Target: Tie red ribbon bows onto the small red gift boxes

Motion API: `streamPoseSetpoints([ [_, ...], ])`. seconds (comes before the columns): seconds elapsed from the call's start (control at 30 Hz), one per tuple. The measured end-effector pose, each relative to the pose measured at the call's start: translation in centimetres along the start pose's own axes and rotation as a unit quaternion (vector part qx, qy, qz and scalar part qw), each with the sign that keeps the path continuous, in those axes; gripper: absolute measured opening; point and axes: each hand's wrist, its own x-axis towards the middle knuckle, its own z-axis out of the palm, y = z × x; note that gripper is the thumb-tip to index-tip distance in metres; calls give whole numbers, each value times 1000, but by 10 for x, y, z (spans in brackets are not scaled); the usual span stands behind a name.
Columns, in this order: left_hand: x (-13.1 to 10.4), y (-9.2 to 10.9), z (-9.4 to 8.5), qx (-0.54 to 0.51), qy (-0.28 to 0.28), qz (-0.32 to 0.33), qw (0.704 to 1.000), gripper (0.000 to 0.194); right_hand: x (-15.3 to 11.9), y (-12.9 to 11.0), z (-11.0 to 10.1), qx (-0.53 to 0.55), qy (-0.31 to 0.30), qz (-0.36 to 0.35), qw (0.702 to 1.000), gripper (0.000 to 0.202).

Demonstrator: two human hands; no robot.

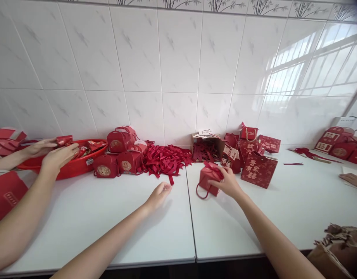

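Currently, box (209,180) in right hand (228,183).

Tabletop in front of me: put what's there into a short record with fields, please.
Left hand: beside the ribbon pile, near a loose ribbon end; contact unclear
Right hand: holding a small red box with a corded handle
Back centre: open carton with dark red strips inside
Right of that box: upright red bag with gold lettering
Far left: another person's hands over a red basin
Surface: white tabletop with a seam
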Motion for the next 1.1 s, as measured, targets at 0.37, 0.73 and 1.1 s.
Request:
streamPoseSetpoints([
  [0.37, 13, -9, 26, 136, -21, 86, 987, 21, 66, 90, 23, -226, 218, -121, 942, 46],
  [0.73, 14, -11, 25, 151, -34, 81, 985, 20, 107, 165, -6, -230, 326, 48, 916, 75],
  [1.1, 12, -8, 25, 173, -38, 81, 981, 23, 88, 148, 1, -268, 306, 1, 914, 71],
])
